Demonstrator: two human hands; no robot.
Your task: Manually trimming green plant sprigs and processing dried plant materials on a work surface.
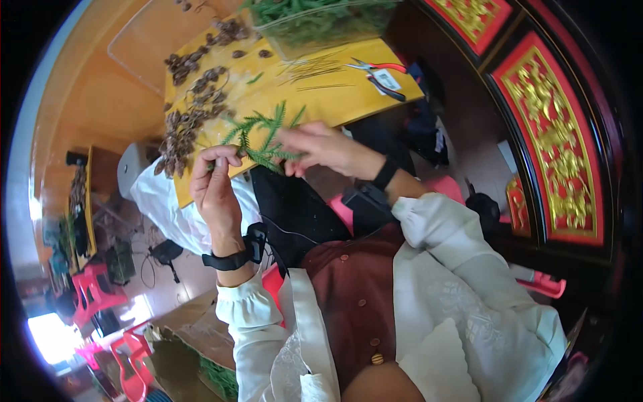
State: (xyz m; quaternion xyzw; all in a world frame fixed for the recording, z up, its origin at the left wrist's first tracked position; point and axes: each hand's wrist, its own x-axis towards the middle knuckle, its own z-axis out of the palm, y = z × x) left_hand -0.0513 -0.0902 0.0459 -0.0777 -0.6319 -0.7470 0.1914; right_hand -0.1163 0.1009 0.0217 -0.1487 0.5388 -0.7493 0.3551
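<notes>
— Hands first: your left hand [216, 182] pinches the lower end of the green sprig [262, 137] between thumb and fingertips, and your right hand [321, 149] closes its fingers on the sprig's right side. Both are shut on it, none spread.

— Where is the sprig itself?

— You hold it in the air, just above the near edge of the yellow table [348, 100], between your two hands. Its needled side shoots fan up and to the left.

— Which step does that look like?

— I judge you are working the sprig, gathering or bending its shoots together. Whether anything binds it I cannot tell; your fingers hide the stem.

— What does the next move ask of you?

— A steady left pinch while the right fingers shift, I'd say. The thin sticks [315, 70] and the red-handled pliers [378, 67] lie farther back on the table, well apart from your hands. Pine cones [194, 100] are scattered to the left, and a clear box of greenery [315, 23] stands at the far edge.
</notes>
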